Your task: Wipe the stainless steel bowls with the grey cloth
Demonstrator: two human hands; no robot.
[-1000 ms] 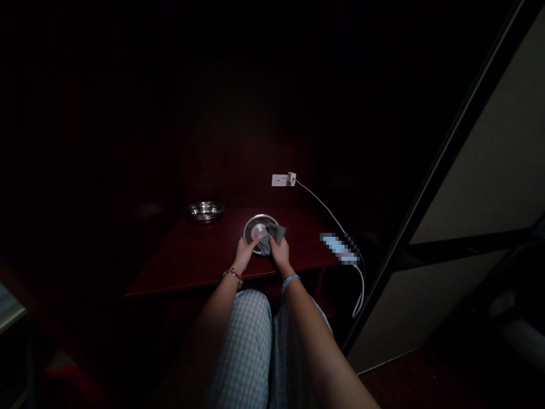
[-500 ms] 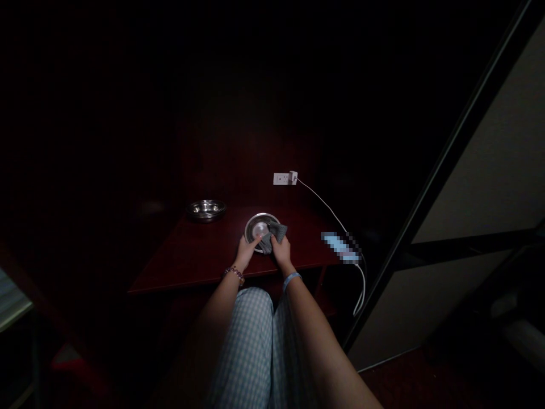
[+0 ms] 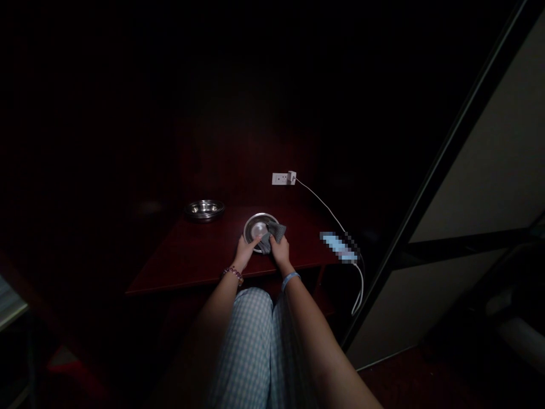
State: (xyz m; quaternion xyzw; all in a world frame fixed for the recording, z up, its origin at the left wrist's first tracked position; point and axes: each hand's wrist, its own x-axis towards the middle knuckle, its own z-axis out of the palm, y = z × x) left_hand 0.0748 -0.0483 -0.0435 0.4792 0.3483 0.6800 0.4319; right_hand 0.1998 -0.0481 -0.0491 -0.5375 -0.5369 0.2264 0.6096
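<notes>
A shallow stainless steel dish (image 3: 257, 226) is tilted up off the dark red wooden table (image 3: 191, 267), with its near edge inside my left hand (image 3: 246, 253). My left fingers grip that rim from the front. My right hand (image 3: 280, 250) presses a grey cloth (image 3: 272, 236) against the dish's right side, and the cloth hides part of the inner surface.
A second steel bowl (image 3: 204, 209) stands at the table's left. A wall socket (image 3: 281, 178) with a white charger feeds a white cable (image 3: 323, 208) to a pixelated phone (image 3: 339, 247) at the right edge. A dark-framed sliding door (image 3: 468, 170) stands to the right.
My right hand and the cloth have shifted slightly over the dish. The dish and my left hand stay almost in place.
</notes>
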